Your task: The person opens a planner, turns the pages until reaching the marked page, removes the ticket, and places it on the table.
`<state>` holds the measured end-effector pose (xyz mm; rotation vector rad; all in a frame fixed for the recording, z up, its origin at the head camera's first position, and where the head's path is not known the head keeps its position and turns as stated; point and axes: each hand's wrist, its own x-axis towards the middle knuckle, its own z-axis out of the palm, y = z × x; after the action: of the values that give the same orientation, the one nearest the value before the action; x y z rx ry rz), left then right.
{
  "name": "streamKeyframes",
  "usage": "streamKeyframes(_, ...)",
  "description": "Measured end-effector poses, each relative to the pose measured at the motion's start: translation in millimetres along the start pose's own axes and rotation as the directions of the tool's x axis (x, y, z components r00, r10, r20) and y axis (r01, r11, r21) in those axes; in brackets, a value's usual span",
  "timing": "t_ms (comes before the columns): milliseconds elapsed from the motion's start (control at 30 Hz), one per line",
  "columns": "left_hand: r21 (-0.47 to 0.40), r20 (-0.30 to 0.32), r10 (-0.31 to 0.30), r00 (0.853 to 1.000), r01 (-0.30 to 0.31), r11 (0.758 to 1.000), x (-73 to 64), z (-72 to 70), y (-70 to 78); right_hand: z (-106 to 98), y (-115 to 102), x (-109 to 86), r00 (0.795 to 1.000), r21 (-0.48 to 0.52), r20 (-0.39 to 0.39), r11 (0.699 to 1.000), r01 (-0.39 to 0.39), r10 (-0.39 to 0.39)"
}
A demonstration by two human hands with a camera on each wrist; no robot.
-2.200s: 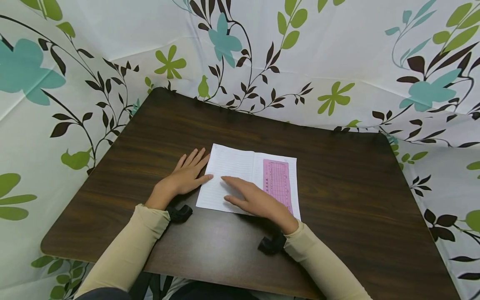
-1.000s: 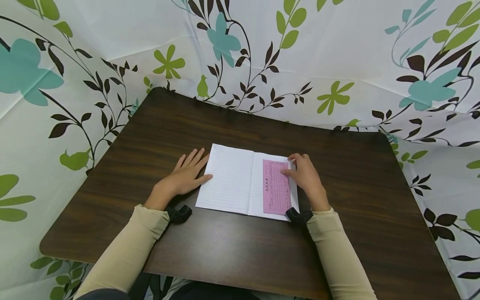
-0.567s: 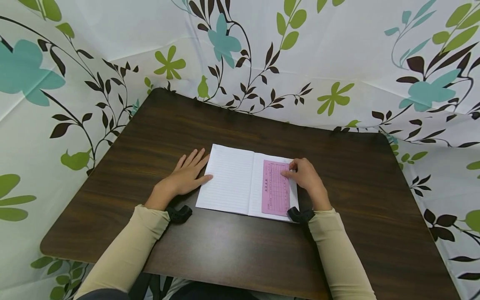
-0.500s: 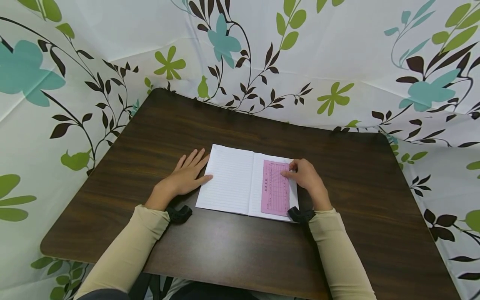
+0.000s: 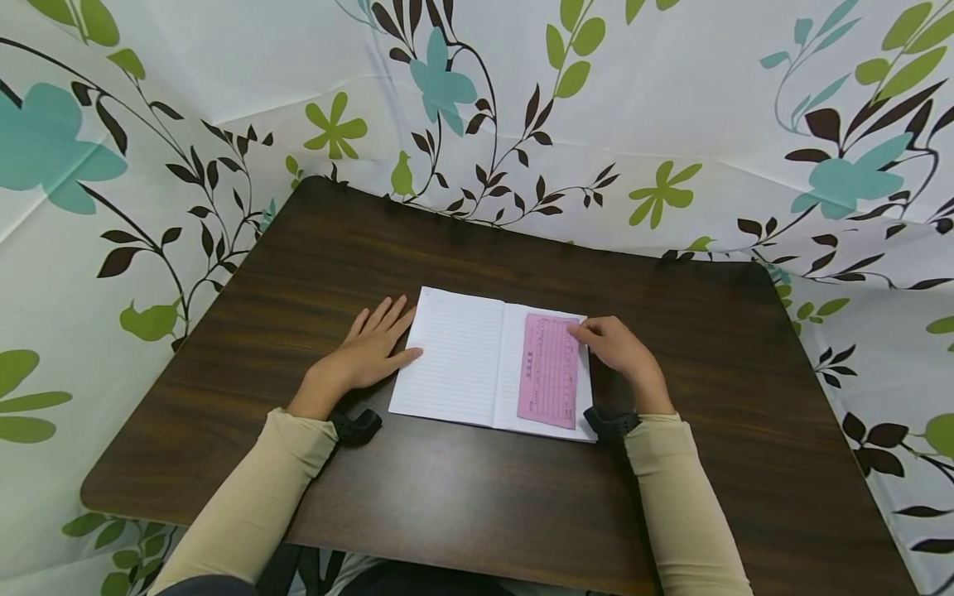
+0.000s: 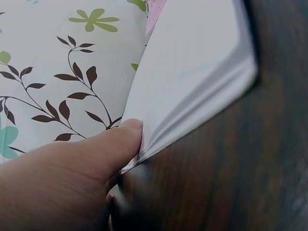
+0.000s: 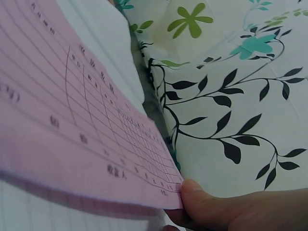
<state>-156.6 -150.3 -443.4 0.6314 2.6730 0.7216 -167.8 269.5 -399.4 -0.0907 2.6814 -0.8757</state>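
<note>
An open lined notebook point(image 5: 455, 356) lies on the table in the head view. My left hand point(image 5: 365, 352) rests flat at its left edge, fingers spread and the thumb on the page; the left wrist view shows that thumb point(image 6: 122, 144) pressing the paper's edge. On the right page is a pink printed slip point(image 5: 547, 372) with a ruled grid. My right hand point(image 5: 619, 348) pinches its upper right edge between thumb and finger. In the right wrist view the slip point(image 7: 96, 159) rises slightly off the lined page at its near edge.
The dark wood-grain table point(image 5: 477, 488) extends around the notebook. A white curtain point(image 5: 671, 91) with leaf and flower prints hangs behind and at both sides. Black wrist-worn devices point(image 5: 358, 426) sit on both wrists.
My right hand went from above the notebook's middle to the slip's right edge and pinched it. The slip has since shifted a little, its top to the right. My left hand stayed put.
</note>
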Motion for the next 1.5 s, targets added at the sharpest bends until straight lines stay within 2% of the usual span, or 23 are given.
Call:
streamKeyframes(300,0.003,-0.009,0.004,1.000,-0.004,1.000,2.3,3.3,-3.0,-11,4,-3.8,0.999,0.019,0.044,1.000,-0.016,0.015)
streamKeyframes(767,0.000,-0.026,0.010,1.000,-0.010,1.000,5.3,3.9,-3.8,-42,20,-22.9,0.997,0.073,0.040,0.995,-0.064,0.061)
streamKeyframes(1000,-0.019,-0.017,0.006,1.000,-0.007,1.000,1.7,2.1,0.4,-57,36,-31.7,0.987,0.226,0.063,0.961,-0.160,0.149)
streamKeyframes(1100,-0.023,-0.015,0.004,1.000,-0.005,1.000,1.1,1.8,0.4,-63,41,-34.5,0.987,0.203,0.054,0.966,-0.159,0.151)
streamKeyframes(1333,-0.006,-0.003,0.006,1.000,-0.006,1.000,2.5,1.8,-1.7,-73,56,-41.7,0.989,0.070,0.027,0.987,-0.145,0.144)
streamKeyframes(1500,-0.010,0.009,0.005,1.000,-0.005,1.000,1.9,1.6,-1.9,-77,66,-47.9,0.988,0.023,0.018,0.988,-0.152,0.152)
